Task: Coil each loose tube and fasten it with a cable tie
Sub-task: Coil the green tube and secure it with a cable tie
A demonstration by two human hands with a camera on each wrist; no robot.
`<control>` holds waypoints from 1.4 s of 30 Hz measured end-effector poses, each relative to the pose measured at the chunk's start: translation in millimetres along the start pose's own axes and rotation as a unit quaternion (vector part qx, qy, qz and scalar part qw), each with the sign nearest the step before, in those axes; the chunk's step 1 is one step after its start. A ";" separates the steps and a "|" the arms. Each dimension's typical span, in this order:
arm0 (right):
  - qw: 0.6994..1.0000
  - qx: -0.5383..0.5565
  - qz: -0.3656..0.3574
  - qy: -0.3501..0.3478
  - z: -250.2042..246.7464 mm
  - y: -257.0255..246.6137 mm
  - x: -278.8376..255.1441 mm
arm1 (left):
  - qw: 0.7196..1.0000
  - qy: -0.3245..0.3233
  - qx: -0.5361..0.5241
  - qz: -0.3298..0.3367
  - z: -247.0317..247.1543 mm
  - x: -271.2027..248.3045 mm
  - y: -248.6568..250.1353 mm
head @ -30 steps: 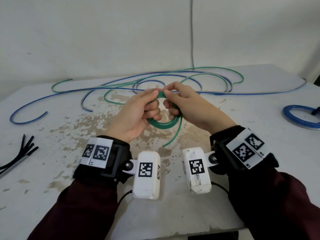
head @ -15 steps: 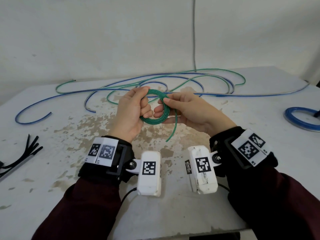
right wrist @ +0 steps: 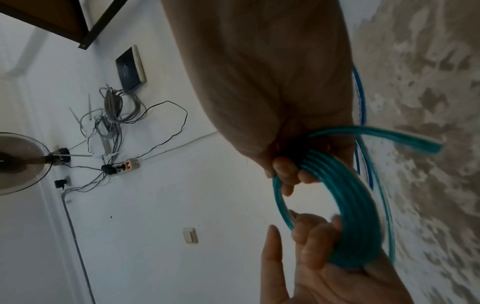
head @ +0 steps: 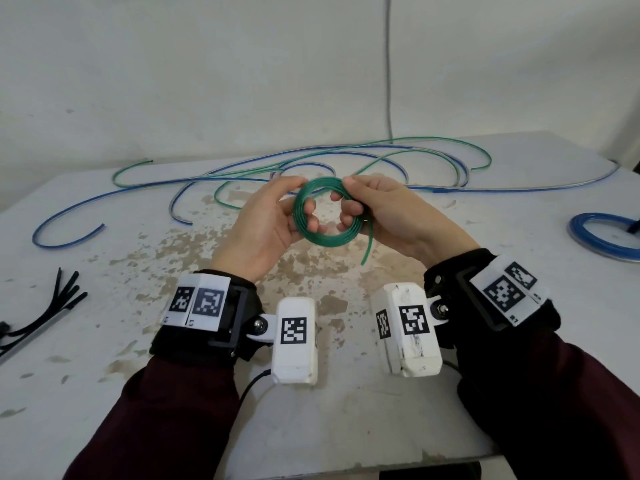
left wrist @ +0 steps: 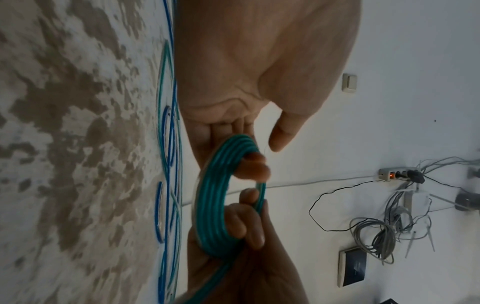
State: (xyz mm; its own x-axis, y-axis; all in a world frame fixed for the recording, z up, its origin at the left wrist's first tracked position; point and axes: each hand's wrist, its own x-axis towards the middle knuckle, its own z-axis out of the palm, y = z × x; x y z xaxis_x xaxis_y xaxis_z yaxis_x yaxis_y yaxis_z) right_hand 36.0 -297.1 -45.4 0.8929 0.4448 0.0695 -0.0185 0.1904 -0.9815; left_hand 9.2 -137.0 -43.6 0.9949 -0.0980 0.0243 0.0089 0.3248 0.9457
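A green tube wound into a small coil (head: pixel 323 239) is held up above the table between both hands. My left hand (head: pixel 303 199) grips its left side, thumb on the top and fingers curled through the ring. My right hand (head: pixel 346 202) grips the right side the same way. A short loose tail (head: pixel 367 247) hangs from the coil's lower right. The left wrist view shows the coil (left wrist: pixel 210 197) with my left fingers (left wrist: pixel 253 166) hooked inside it. In the right wrist view the coil (right wrist: pixel 355 203) is pinched by my right fingers (right wrist: pixel 285 172), with the tail (right wrist: pixel 415 142) sticking out.
Long loose blue and green tubes (head: pixel 311 161) sprawl across the back of the stained white table (head: pixel 104 375). A bundle of black cable ties (head: pixel 41 313) lies at the left edge. A coiled blue tube (head: pixel 602 237) sits at the far right.
The coil has been turned up from hanging under the hands to facing me. My right hand moved from the tail onto the coil's right side.
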 end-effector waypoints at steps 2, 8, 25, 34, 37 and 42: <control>0.999 -0.033 0.009 -0.032 -1.1 0.0 -2.0 | 0.997 -0.042 0.052 -0.026 -1.2 -0.8 0.1; 0.991 -0.102 0.036 -0.074 -1.6 0.8 -5.6 | 0.988 -0.064 0.140 -0.009 0.6 -4.5 -7.0; 0.995 0.045 0.050 -0.067 7.8 3.4 -6.1 | 0.993 0.045 -0.047 0.094 -0.4 3.1 -1.9; 0.997 -0.034 0.017 -0.069 3.3 1.4 -5.4 | 0.995 -0.064 0.069 -0.012 -3.2 -5.4 4.5; 0.997 -0.024 0.028 -0.063 5.6 2.3 -6.8 | 0.993 -0.061 0.099 -0.001 -2.4 -3.6 0.1; 0.998 -0.010 0.036 -0.047 5.9 0.4 -5.4 | 0.997 0.021 0.037 0.066 -6.4 2.5 -3.6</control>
State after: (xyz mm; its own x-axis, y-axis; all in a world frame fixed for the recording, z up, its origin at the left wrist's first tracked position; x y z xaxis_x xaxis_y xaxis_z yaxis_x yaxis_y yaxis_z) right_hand 28.5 -294.3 -45.1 0.8439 0.5363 0.0136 -0.0719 0.1382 -0.9878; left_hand 12.3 -132.4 -49.0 0.9902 -0.0180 0.1383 -0.1289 0.2610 0.9567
